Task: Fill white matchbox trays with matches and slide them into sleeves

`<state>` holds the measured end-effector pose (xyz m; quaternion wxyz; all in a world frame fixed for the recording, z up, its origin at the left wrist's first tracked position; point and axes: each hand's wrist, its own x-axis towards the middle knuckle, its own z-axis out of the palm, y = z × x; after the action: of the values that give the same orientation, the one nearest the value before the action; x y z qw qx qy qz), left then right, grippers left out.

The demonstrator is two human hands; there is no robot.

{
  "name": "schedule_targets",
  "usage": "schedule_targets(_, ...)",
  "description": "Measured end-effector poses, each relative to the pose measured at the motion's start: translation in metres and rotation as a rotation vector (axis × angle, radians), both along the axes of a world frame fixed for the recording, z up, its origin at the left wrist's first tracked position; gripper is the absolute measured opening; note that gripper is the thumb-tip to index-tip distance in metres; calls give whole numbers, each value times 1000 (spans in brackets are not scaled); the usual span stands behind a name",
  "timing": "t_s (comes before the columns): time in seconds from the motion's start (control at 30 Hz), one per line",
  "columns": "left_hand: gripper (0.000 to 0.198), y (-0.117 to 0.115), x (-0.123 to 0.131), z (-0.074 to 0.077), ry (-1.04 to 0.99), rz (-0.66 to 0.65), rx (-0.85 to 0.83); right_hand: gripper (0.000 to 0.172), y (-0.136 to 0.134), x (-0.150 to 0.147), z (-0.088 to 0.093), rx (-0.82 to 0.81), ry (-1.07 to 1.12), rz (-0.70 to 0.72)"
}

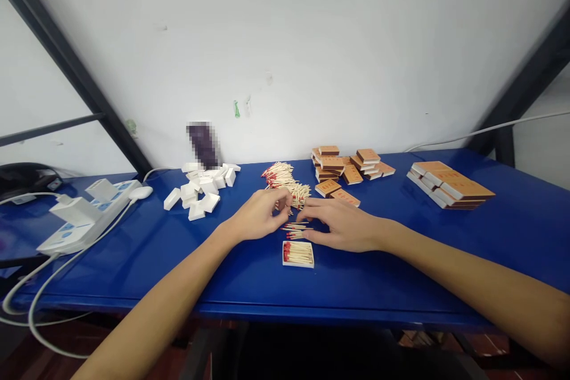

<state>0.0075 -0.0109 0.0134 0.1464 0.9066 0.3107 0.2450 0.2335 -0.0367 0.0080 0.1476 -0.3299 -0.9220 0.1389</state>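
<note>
My left hand (262, 214) is curled in a pinch at the near edge of a heap of loose red-tipped matches (285, 177). Whatever lies between its fingertips is too small to make out. Across from it, my right hand (341, 222) has its thumb and fingers apart, with the tips close to a small row of matches (294, 227) on the table. Just in front of that row lies a white matchbox tray (298, 265), filled with matches whose red heads point left. My right thumb is just above the tray's far edge.
Several empty white trays (196, 190) are piled at left, near a blurred dark object (203, 143). Orange-brown matchboxes (332, 163) stand in loose piles behind my right hand. A neat matchbox stack (449, 184) is farther right. A power strip (89, 217) with cables occupies the blue table's (146, 255) left end.
</note>
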Motion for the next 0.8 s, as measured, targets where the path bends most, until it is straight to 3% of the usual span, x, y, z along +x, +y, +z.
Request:
schedule_targets(0.1, 3, 2, 0, -1, -102, 44, -24, 32, 1, 0, -1, -19, 3, 5)
schedule_targets(0.23, 3, 1, 0, 0, -260, 75, -175, 33, 3, -1, -3, -53, 50, -1)
schedule_targets(0.53, 15, -3, 0, 8, -417, -7, -362, 41, 8, -2, -1, -164, 106, -16)
schedule_targets(0.63, 13, -4, -1, 10, -362, 13, -296, 39, 9, -2, -3, -149, 97, -18)
schedule_targets(0.8, 8, -2, -7, 12, -33, 59, -33, 25, 10, -6, -9, -113, 133, -58)
